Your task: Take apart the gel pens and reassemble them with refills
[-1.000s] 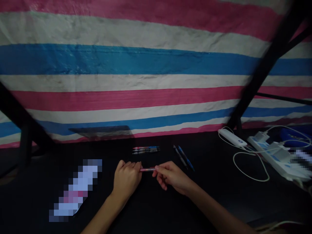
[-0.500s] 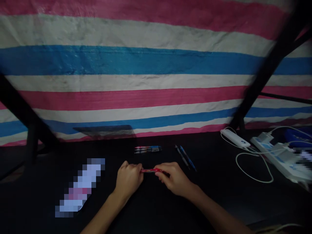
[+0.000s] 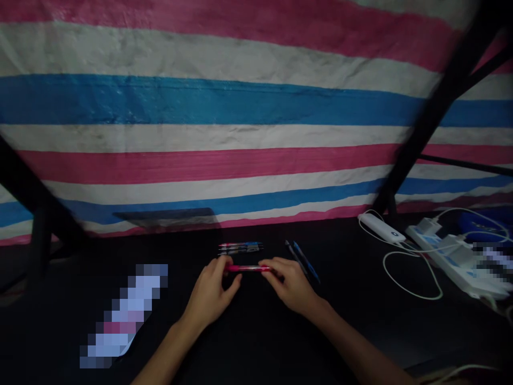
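A red pen lies level between my two hands, low over the dark table or resting on it; I cannot tell which. My right hand pinches its right end between thumb and fingers. At the other end, my left hand has its fingertips against the pen, the thumb spread away below it. Just beyond, several pens with red, blue and dark parts lie side by side. Right of them, a blue pen and a dark pen lie slanted, close to my right hand.
A blurred-out pale object lies on the table at left. To the right are a white device, a looped cable and a power strip with plugs. Black slanted frame legs stand before a striped sheet.
My left hand has opened from a fist, its thumb now away from the pen. Both hands and the red pen have moved slightly forward, closer to the row of pens.
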Tool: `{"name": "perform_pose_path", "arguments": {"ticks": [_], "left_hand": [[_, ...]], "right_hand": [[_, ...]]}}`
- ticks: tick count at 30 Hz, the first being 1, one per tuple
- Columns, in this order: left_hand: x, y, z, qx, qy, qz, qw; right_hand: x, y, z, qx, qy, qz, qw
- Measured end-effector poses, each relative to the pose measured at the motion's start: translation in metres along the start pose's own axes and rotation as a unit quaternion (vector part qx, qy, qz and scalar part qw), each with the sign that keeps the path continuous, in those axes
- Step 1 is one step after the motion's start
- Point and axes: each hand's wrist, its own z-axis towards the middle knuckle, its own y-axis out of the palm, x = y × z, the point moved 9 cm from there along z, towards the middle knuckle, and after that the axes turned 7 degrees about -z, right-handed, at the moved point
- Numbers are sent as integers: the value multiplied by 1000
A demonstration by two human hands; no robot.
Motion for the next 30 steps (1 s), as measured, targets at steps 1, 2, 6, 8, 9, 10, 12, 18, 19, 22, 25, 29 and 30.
{"name": "perform_pose_path", "arguments": {"ticks": [1,2,6,8,9,10,12,18,19,22,25,29,30], "left_hand": [[1,-5,1,19,9,-26,999],[2,-10,2,30,19,-51,998],[6,-18,2,41,57,-106,992],[8,-19,1,45,78,-112,990],[10,-19,0,47,89,-112,989],[11,-19,-1,49,100,-112,987],[13,-18,-2,50,118,-112,985],[19,-17,-4,52,159,-111,980],[21,-17,-4,50,168,-111,978],[25,-17,-6,40,186,-113,975],[24,-17,-6,42,176,-103,978],[14,-14,-3,31,109,-95,989],[11,-13,-2,30,91,-98,991]], "right_hand": [[10,-1,1,5,49,43,998],[20,0,1,6,99,95,991],[40,11,-2,-16,221,299,928],[40,13,-3,-20,242,360,901],[40,14,-4,-19,251,383,889],[41,15,-5,-16,260,402,878],[44,16,-7,-5,276,432,859],[51,22,-9,-18,287,475,831],[51,22,-9,-19,288,475,831],[52,21,-9,-20,295,465,834],[53,19,-8,-3,288,459,840],[50,10,-4,36,241,438,865],[49,9,-4,36,239,428,871]]}}
